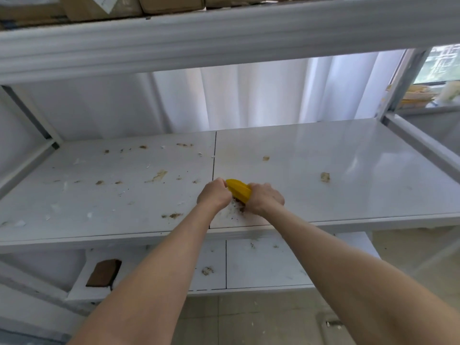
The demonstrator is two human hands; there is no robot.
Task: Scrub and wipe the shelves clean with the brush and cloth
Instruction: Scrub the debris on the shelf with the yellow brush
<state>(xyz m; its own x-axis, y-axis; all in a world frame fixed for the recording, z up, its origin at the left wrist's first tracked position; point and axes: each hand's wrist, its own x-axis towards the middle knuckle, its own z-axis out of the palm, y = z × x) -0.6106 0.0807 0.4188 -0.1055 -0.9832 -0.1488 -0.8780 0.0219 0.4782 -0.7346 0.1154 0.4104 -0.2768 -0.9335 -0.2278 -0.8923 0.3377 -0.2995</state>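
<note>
Both hands, left hand (213, 194) and right hand (265, 200), grasp the yellow plastic brush (239, 190) near the white shelf (373, 170) front edge; left-half brown stains (159, 175) remain, wiping pending.

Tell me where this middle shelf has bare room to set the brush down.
The right panel is barest: free from the brown spot to the right frame rail and back to the curtain. The left panel is littered with crumbs. Crowded front centre: left hand and right hand grip the brush at the seam.

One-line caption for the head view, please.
Left hand and right hand grip a yellow brush on the stained white shelf, over brown grime.
</note>
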